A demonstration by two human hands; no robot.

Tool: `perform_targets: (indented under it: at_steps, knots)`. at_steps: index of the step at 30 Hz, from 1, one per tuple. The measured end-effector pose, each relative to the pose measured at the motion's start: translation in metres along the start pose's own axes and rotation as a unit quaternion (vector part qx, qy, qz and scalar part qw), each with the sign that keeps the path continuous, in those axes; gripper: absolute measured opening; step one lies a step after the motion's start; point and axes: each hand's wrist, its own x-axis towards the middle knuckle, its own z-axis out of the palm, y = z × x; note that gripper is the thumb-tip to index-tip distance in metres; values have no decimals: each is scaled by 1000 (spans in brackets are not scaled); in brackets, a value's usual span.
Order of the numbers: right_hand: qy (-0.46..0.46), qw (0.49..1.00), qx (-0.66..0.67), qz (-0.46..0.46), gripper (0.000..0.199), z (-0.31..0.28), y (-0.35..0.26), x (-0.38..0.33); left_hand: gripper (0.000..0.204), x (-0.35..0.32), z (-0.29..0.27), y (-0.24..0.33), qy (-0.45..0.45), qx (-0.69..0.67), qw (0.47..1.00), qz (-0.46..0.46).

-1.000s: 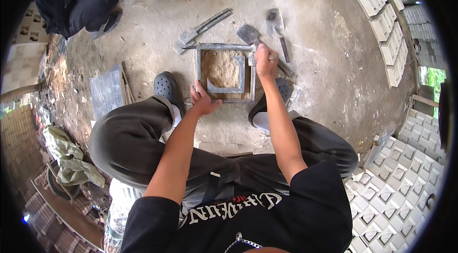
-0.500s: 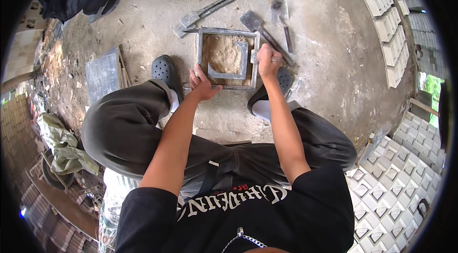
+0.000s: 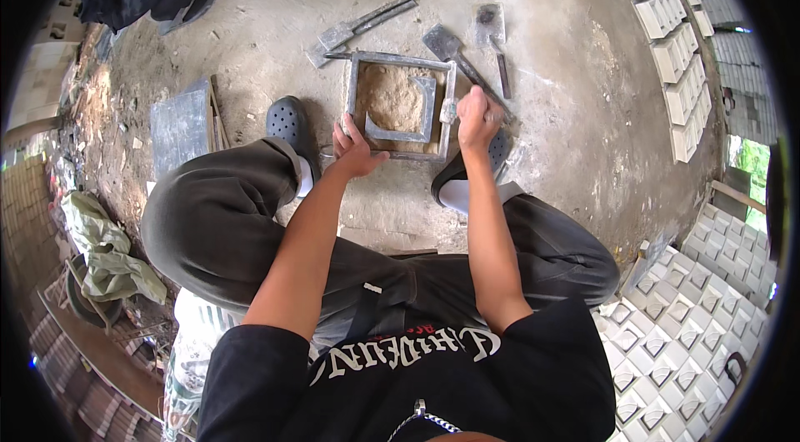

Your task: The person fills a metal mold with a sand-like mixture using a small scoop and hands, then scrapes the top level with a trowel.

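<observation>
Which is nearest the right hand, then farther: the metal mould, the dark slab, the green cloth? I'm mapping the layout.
From the right hand:
1. Metal mould, touching it, just left.
2. Dark slab, farther left on the ground.
3. Green cloth, far left, lower down.

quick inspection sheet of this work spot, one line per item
surface: bare concrete floor, dusty
job's things: square metal mould frame filled with sandy mix, L-shaped insert inside
clutter: trowels and flat metal tools beyond the frame; grey slab at left
hands: left hand on the frame's near-left corner; right hand closed at its right edge
cables: nothing seen
surroundings: rows of cast blocks at right, patterned blocks lower right
</observation>
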Motion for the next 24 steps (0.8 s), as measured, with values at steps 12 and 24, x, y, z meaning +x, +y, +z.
perform_targets:
  at_steps: [12, 24]
  knots:
    - [-49, 990, -126, 46, 44, 12, 19, 21, 135, -6, -3, 3, -7, -7, 1000, 2]
    - [61, 995, 83, 17, 44, 3, -4, -5, 133, 3, -5, -1, 11, 4, 1000, 2]
